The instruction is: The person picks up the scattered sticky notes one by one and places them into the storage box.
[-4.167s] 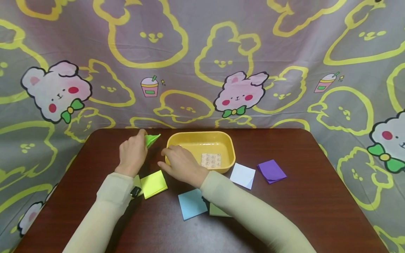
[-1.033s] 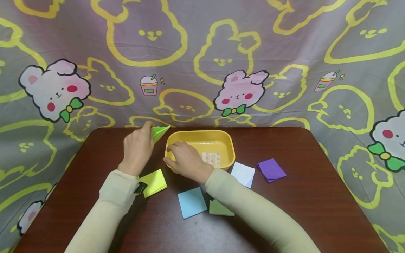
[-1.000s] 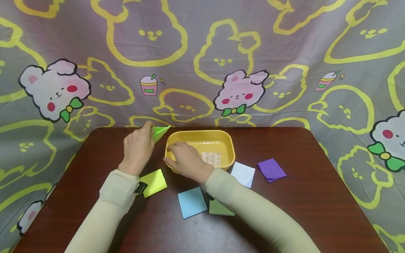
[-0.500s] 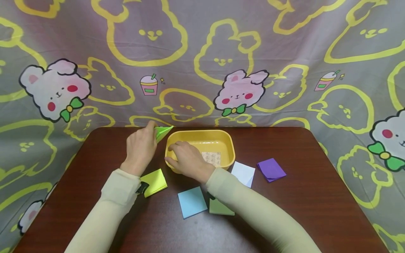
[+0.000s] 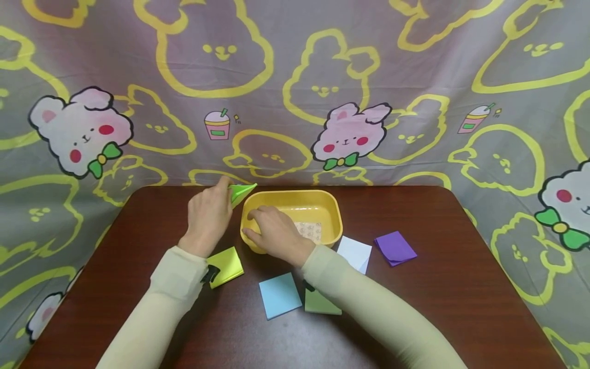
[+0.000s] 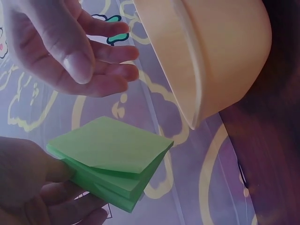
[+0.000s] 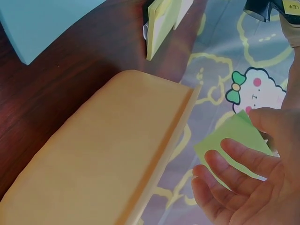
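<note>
Pinching the green pad [image 5: 241, 193] by one side, the left hand [image 5: 208, 215] is raised, while the right hand [image 5: 276, 233] arches near the left end of the bin [image 5: 318, 206], its fingers loosely curved and parted. Past the left fingers, the pad juts toward the bin's far left corner; both hands and pad sit farther right than a few seconds ago.

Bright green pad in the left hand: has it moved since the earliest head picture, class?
Yes: the green pad has shifted right relative to the yellow tray; its tip, then left of the tray's left edge, now right of it.
</note>
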Tool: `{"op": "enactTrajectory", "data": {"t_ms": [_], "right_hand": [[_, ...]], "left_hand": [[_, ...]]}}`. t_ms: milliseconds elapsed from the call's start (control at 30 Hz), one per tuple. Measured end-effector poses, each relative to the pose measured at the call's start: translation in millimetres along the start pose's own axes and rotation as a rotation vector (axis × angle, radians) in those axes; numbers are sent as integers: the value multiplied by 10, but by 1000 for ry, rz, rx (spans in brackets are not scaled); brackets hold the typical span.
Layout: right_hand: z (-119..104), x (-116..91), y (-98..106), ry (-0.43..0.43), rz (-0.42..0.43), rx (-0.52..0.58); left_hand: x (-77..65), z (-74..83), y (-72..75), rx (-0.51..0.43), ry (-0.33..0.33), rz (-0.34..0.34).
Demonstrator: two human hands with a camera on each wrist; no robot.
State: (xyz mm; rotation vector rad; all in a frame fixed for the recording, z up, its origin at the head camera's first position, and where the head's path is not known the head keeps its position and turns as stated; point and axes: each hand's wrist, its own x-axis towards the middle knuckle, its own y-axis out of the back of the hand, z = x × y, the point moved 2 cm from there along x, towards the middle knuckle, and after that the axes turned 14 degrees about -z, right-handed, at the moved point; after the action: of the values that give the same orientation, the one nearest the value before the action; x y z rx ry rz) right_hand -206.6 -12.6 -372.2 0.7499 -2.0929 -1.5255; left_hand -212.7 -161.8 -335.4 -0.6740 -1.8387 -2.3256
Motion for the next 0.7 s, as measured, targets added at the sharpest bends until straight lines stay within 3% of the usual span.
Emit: {"op": "enactTrajectory", "data": {"t_ms": [700], "right_hand": [[246, -113, -27, -27, -7, 27]], "left_hand": [[24, 220, -111, 43, -81, -57]]}}
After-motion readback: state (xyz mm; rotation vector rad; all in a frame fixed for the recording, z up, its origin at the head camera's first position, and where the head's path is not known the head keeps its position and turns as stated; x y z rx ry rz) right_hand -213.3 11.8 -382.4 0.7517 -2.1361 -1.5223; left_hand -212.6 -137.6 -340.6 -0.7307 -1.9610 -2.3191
